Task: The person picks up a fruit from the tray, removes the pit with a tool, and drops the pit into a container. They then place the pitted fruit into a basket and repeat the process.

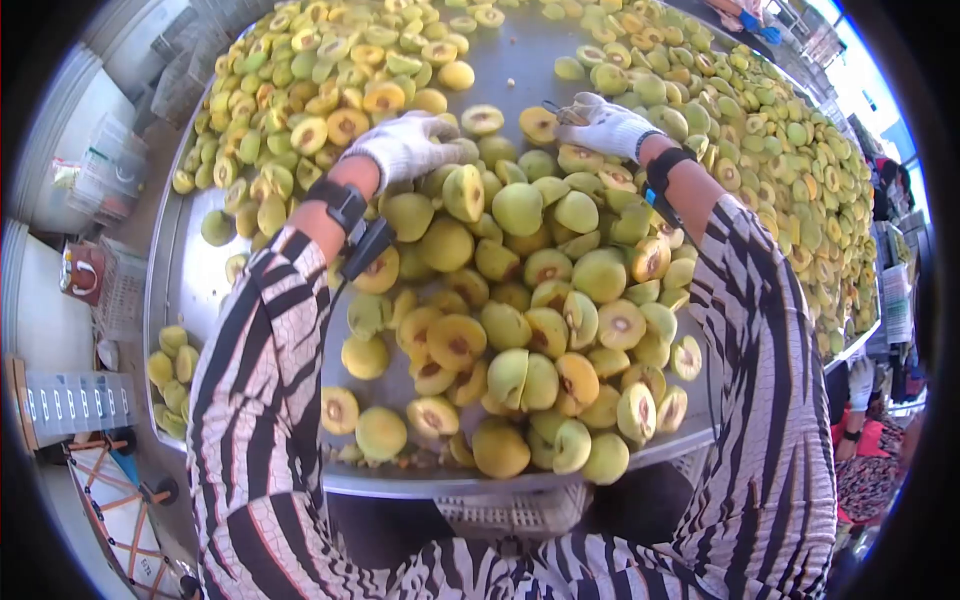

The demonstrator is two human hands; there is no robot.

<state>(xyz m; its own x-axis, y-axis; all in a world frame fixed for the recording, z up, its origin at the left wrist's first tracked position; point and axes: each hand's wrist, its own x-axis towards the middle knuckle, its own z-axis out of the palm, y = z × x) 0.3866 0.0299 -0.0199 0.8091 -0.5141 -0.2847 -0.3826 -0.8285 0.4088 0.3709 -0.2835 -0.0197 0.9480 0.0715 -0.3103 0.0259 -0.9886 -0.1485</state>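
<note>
Halved yellow-green stone fruits (520, 210) lie heaped on the metal table in front of me, some with brown pits or hollows showing. My left hand (408, 148), in a white knit glove, rests at the heap's far left edge with thumb and fingers apart, touching fruit. At the far right of the heap is my right hand (608, 128), gloved too. Its fingers close on a small thin metal tool (566, 114), whose exact kind I cannot make out. A cut half (537, 124) lies just left of that tool.
More fruit halves (300, 70) are piled at the far left, and a large bank of them (780, 160) covers the right side. The raised table rim (420, 487) runs along the front. Crates (110, 165) stand at left; another person's gloved hand (860, 385) shows at right.
</note>
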